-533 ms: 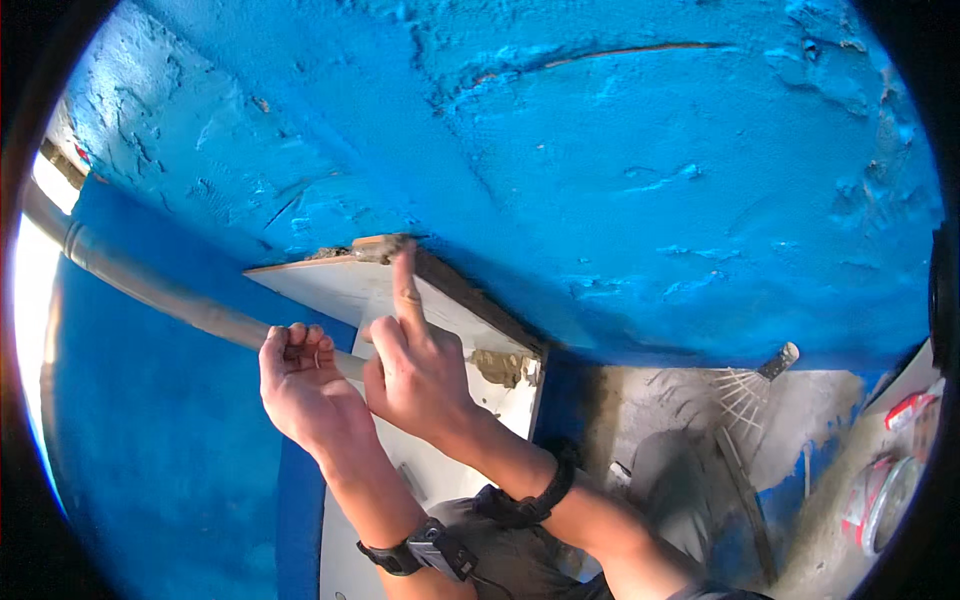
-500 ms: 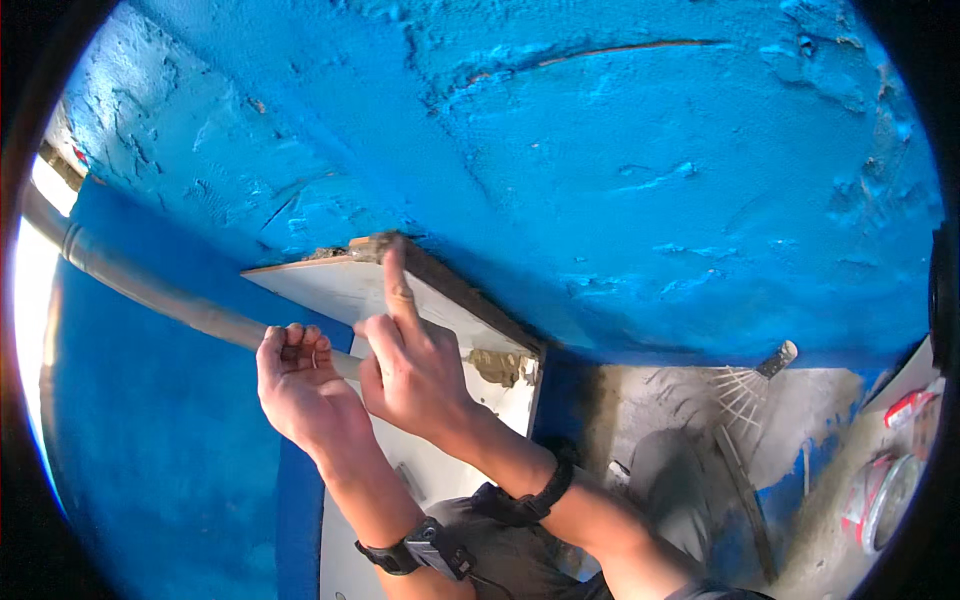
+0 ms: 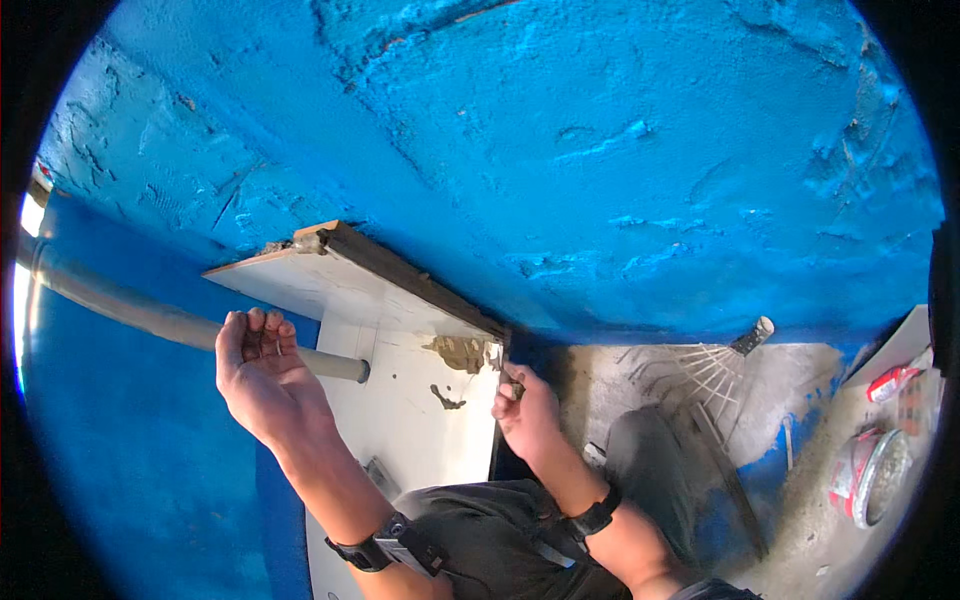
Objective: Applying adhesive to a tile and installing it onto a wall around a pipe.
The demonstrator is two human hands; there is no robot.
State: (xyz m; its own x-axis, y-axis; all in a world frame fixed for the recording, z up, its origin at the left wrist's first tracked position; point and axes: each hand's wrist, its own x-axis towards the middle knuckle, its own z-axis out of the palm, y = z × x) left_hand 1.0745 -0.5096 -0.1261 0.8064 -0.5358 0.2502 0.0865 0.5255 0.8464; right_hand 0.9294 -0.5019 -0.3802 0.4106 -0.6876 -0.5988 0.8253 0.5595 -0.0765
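Observation:
Two white panels (image 3: pixel 340 290) meet at a corner beside the blue wall, with grey-brown mortar along the upper panel's edge. My right hand (image 3: pixel 528 412) is at the near end of that edge, by the corner. Its index finger reaches to the edge while the others curl in, a greyish patch showing among them; whether that is a held lump or a smear is unclear. My left hand (image 3: pixel 268 375) is raised palm up in front of the grey pipe (image 3: pixel 150 312). Its stained fingers are loosely bent, with no object visible in the palm.
Rough blue wall (image 3: pixel 600 190) fills the upper area. A mortar patch (image 3: pixel 460 353) sticks to the white face near the corner. On the stained floor are a fan-shaped rake head (image 3: pixel 715 370), a long dark strip (image 3: pixel 728 480) and a red-and-white bucket (image 3: pixel 868 480).
My right hand has moved from the upper panel's far corner down along its edge to the near end. My left hand shifted slightly left, and the whole view shifted a little.

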